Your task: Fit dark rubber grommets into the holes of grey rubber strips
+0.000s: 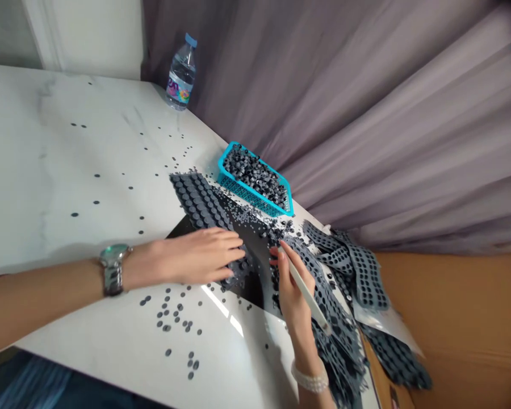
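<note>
My left hand [202, 255] lies with fingers stretched out on a dark grey strip [198, 196] that bears rows of round discs. The strip rests on a black mat [254, 289]. My right hand [293, 289] is closed around a slim white pen-like tool [305, 294], whose working tip is hidden by the fingers. Beside the right hand lie small dark pieces and a heap of grey perforated strips [338, 318]. A watch is on my left wrist, a beaded bracelet on my right.
Behind the mat stands a turquoise basket [255, 200] full of small dark pieces. A water bottle [181, 76] is farther back by the curtain [344, 85]. Loose dark discs [187, 326] are scattered over the white table [34, 170]. More perforated strips [366, 272] hang over the right edge.
</note>
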`<state>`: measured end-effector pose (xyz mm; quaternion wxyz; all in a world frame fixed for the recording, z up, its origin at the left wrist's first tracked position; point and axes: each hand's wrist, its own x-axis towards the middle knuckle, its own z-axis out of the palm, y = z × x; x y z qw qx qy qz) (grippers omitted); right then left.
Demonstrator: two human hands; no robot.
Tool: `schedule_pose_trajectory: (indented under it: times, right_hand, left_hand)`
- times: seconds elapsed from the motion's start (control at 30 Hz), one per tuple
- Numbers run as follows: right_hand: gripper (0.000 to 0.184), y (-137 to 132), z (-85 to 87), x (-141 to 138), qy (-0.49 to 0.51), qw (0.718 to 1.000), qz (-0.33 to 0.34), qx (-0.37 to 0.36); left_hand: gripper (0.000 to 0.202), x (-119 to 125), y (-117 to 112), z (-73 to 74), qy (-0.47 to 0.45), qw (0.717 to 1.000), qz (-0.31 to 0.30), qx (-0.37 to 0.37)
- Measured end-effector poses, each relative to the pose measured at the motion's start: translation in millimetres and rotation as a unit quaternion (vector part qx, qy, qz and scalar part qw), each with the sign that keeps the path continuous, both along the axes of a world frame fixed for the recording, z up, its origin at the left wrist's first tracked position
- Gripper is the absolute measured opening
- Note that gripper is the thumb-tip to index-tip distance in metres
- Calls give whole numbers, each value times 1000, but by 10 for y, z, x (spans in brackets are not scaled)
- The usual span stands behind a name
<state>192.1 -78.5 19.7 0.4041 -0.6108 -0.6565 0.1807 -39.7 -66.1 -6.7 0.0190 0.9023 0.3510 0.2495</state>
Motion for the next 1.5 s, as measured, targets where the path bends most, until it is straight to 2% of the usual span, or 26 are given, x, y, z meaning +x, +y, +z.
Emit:
schedule_pose_trajectory:
  times: [0.1, 0.2, 0.3, 0.43, 0.57, 0.77, 1.0, 1.17, 1.3, 1.4, 1.5]
  right_hand:
    - [32, -53, -128, 49, -73, 995, 38, 47]
    - [21, -116, -244, 119, -166, 968, 141, 123]
    - [26, -141, -308, 159, -219, 927, 228, 203]
    - [35, -119, -354, 164, -243, 902, 263, 243]
    - [38, -106, -390, 169, -274, 888, 270, 251]
    - [38, -133, -401, 192, -294, 884, 265, 248]
    - [41, -161, -432, 222, -298, 895, 252, 215]
    - [38, -158, -353, 180, -337, 876, 270, 216]
    - [32, -145, -296, 138, -361, 868, 290, 179]
    - [33, -132, -347, 155, -347, 879, 292, 146]
    - [31, -108, -439, 193, -287, 909, 264, 147]
  left_hand:
    - [47, 144, -190, -117, 41, 999, -10, 7]
    - [51, 175, -239, -179, 59, 998, 4, 26]
    - [53, 173, -232, -194, 74, 997, 12, 35]
    - [51, 181, -241, -179, 81, 996, 15, 31]
    - [48, 192, -247, -181, 83, 996, 14, 22]
    - [46, 197, -232, -211, 83, 996, 6, 12]
    - [45, 206, -235, -164, 86, 996, 3, -7]
    - [44, 196, -247, -144, 82, 996, -1, -20]
    - [44, 185, -257, -136, 76, 997, -6, -28]
    - [45, 182, -255, -117, 80, 996, -10, -42]
    - [47, 180, -252, -104, 88, 994, -13, -55]
